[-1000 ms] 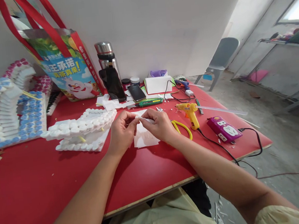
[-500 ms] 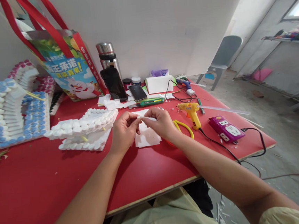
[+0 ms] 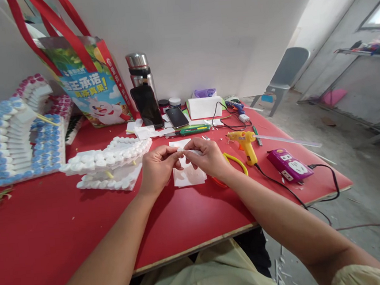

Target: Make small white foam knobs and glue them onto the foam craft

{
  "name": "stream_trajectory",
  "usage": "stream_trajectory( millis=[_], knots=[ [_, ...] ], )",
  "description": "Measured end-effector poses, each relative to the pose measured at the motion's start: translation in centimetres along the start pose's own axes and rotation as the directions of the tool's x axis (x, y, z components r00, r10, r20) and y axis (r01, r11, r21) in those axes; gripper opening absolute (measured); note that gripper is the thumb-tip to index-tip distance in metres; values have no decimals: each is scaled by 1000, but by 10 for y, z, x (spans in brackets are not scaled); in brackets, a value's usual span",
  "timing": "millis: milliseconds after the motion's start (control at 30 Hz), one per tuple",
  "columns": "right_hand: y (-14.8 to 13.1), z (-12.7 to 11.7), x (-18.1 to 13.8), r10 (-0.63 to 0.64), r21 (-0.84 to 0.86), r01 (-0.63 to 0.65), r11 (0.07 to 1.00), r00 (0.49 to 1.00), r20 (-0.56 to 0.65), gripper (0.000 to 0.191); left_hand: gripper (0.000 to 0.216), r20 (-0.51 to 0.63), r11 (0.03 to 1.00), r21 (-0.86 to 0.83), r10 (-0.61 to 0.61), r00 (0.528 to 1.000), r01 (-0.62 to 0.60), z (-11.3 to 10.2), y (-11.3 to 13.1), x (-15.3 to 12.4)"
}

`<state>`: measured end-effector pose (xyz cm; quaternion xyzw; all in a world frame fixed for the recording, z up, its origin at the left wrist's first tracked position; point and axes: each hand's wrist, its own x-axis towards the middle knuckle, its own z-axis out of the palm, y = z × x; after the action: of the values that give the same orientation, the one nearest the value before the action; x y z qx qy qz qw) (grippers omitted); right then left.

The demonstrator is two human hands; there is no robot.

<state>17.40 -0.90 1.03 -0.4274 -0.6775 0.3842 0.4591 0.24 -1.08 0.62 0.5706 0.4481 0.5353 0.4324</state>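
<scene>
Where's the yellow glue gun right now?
In the head view, the yellow glue gun is on the red table, to the right of the right hand, just left of the purple socket box.

A person wears a loose, pale yellow-green garment [image 3: 208, 274], plain, its soft cloth creased in folds at the near edge of the view. A short sleeve [image 3: 361, 276] in a similar pale shade shows at the near right, its hem ending above the elbow. Both forearms [image 3: 121, 235] are bare, as are the slim-fingered left hand [image 3: 155, 170] and right hand [image 3: 209, 158].
</scene>
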Motion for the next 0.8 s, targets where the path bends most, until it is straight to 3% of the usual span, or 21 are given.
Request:
stream_trajectory(
  millis=[267,433,600,800],
  knots=[
    [3,2,-1,-1,-137,-2,991,1000,-22,11,15,-4,985,172,6,1000,-5,3,1,-6],
    [4,-1,1,-1,-130,-3,992,999,-35,12,18,28,995,103,-9,1000,7,3,0,-5],
    [7,-9,4,19,-19,-18,1000,999,49,11,19,94,999,-38,-33,995,37,-1,-2,0],
    [6,-10,5,25,32,-27,999,997,75,12,30,164,1000,-18,-18,986,21,-5,-1,1]
  ],
)
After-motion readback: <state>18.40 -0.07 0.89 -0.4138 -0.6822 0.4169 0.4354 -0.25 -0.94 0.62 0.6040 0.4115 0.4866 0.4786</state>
